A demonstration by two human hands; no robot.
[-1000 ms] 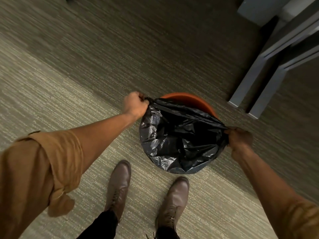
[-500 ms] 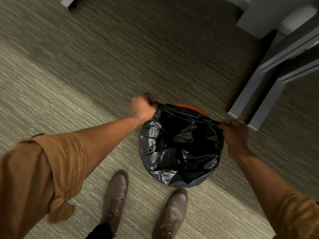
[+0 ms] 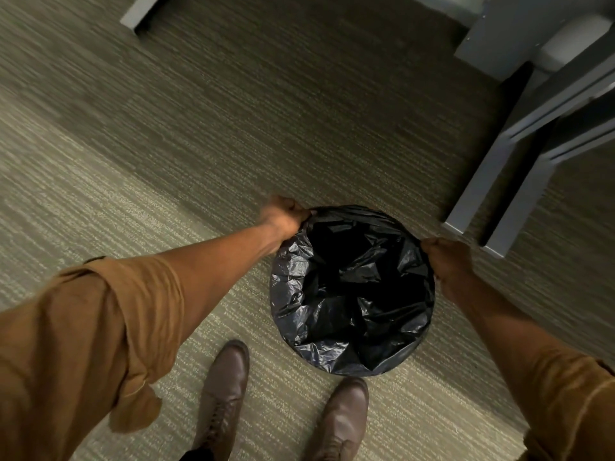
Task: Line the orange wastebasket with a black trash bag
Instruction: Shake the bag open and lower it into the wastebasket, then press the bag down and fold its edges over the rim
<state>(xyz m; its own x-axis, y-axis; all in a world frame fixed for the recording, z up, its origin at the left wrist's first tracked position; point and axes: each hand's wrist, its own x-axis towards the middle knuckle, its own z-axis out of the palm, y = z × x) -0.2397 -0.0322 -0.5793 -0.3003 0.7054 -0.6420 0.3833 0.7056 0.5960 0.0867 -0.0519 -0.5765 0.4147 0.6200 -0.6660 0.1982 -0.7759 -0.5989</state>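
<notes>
A black trash bag (image 3: 349, 294) is spread open in a round shape on the carpet in front of me. It covers the orange wastebasket completely, so no orange shows. My left hand (image 3: 286, 216) grips the bag's edge at the far left of the opening. My right hand (image 3: 447, 261) grips the edge at the right side. The bag's mouth is stretched between both fists, and its crinkled inside hangs dark and hollow.
Grey table legs (image 3: 492, 181) stand close to the right of the bag, near my right hand. Another grey leg (image 3: 139, 11) is at the far left. My two brown shoes (image 3: 226, 394) stand just behind the bag on the carpet.
Both hands pulled the bag's edge outward and down over the far rim. The orange rim, seen earlier at the back, is now covered. The opening has widened into a full circle.
</notes>
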